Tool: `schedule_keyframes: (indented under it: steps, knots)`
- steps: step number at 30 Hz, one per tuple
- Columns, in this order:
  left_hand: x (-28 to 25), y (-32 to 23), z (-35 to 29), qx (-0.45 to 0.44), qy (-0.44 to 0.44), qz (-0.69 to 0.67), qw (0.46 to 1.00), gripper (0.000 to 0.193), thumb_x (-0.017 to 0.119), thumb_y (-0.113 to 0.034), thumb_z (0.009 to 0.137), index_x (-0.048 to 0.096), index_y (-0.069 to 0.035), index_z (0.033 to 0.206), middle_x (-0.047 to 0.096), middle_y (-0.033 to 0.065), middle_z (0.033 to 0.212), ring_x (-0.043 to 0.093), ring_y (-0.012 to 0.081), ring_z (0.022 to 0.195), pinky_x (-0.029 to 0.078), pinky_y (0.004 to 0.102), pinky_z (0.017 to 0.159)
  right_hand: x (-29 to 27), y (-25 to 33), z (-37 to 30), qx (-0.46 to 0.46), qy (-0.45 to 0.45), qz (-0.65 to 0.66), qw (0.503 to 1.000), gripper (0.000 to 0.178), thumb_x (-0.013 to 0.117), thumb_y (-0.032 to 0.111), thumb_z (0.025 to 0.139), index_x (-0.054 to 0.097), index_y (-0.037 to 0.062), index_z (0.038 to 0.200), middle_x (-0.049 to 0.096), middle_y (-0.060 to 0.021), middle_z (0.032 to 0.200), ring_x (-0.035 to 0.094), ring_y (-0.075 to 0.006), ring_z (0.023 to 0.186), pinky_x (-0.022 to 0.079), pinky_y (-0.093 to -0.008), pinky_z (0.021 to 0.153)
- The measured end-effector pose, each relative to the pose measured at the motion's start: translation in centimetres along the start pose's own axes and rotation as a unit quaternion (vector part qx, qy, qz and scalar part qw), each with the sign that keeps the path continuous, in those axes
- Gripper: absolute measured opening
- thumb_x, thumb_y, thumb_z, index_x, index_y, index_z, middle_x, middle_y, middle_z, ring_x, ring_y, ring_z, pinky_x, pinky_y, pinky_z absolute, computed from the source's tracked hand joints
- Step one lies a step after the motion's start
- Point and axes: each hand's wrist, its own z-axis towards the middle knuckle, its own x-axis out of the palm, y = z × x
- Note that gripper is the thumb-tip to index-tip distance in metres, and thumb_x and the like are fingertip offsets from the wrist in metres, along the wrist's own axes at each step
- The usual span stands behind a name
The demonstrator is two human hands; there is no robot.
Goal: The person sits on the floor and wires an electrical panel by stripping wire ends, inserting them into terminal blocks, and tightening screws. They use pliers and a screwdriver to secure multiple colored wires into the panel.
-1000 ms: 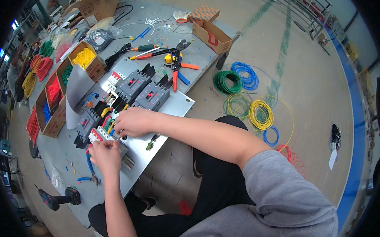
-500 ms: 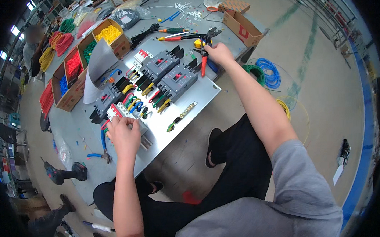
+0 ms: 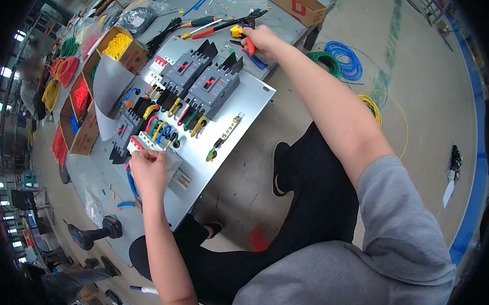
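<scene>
My left hand (image 3: 149, 173) is at the front of a small white terminal breaker (image 3: 171, 157), its thumb and fingers pinched together; what they hold, if anything, is hidden. My right hand (image 3: 264, 41) is closed around one red handle of a pair of long-handled pliers (image 3: 217, 29), whose dark jaws point away from me. A yellow tool (image 3: 236, 31) lies beside that hand. Large grey circuit breakers (image 3: 215, 84) stand on a metal mounting plate (image 3: 231, 153), with short red, green, yellow and blue wires looping between them. A brass terminal strip (image 3: 230, 130) is fixed near the plate's front edge.
Cardboard boxes of coloured caps (image 3: 119, 48) line the left of the table behind a curled grey sheet (image 3: 110, 85). A cordless drill (image 3: 98, 233) lies at the table's left edge. Wire coils (image 3: 347, 59) rest on the floor at right. Other people are at the left.
My right hand has moved left and up and now wraps around the red handle. My left hand remains by the small breaker. The whole view has shifted.
</scene>
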Motion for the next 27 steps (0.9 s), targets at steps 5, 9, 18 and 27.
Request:
schedule_keyframes:
  steps: [5, 9, 18, 27]
  knots:
    - [-0.9, 0.2, -0.2, 0.11, 0.0, 0.027, 0.994, 0.025, 0.077, -0.012, 0.095, 0.073, 0.004, 0.113, 0.066, 0.0043, 0.083, 0.06, 0.0137, 0.074, 0.051, 0.0335, 0.07, -1.5, 2.3, -0.2, -0.008, 0.01, 0.253, 0.967, 0.029, 0.062, 0.027, 0.11, 0.062, -0.0013, 0.109, 0.072, -0.0107, 0.092, 0.071, -0.0204, 0.073, 0.058, -0.0372, 0.061]
    - [-2.9, -1.3, -1.0, 0.012, 0.049, -0.121, 0.991, 0.029, 0.069, -0.011, 0.102, 0.07, 0.0, 0.13, 0.059, 0.0014, 0.085, 0.055, 0.0107, 0.075, 0.049, 0.0299, 0.069, -3.0, 6.5, -3.7, -0.216, 0.01, 0.228, 0.949, 0.031, 0.063, 0.028, 0.112, 0.053, -0.0011, 0.114, 0.067, -0.011, 0.086, 0.066, -0.0211, 0.069, 0.057, -0.0366, 0.062]
    - [-5.1, -0.6, -1.8, 0.069, -0.065, -0.196, 0.976, 0.032, 0.061, -0.021, 0.11, 0.068, -0.002, 0.135, 0.069, 0.0087, 0.113, 0.063, 0.016, 0.104, 0.049, 0.0322, 0.094, -2.7, 13.2, -23.1, -0.118, 0.346, 0.296, 0.883, 0.04, 0.051, 0.025, 0.116, 0.054, 0.0049, 0.151, 0.028, 0.0097, 0.063, 0.028, -0.0027, 0.045, 0.026, -0.0229, 0.04]
    - [-4.5, -4.7, -11.2, 0.062, 0.135, -0.31, 0.939, 0.054, 0.072, -0.037, 0.102, 0.058, -0.002, 0.141, 0.068, 0.0135, 0.115, 0.066, 0.0237, 0.108, 0.051, 0.0353, 0.096, -1.4, 13.6, -34.6, 0.183, 0.49, 0.012, 0.852, 0.043, 0.058, 0.019, 0.112, 0.056, 0.0058, 0.153, 0.035, 0.0092, 0.064, 0.033, -0.0035, 0.046, 0.026, -0.0247, 0.04]
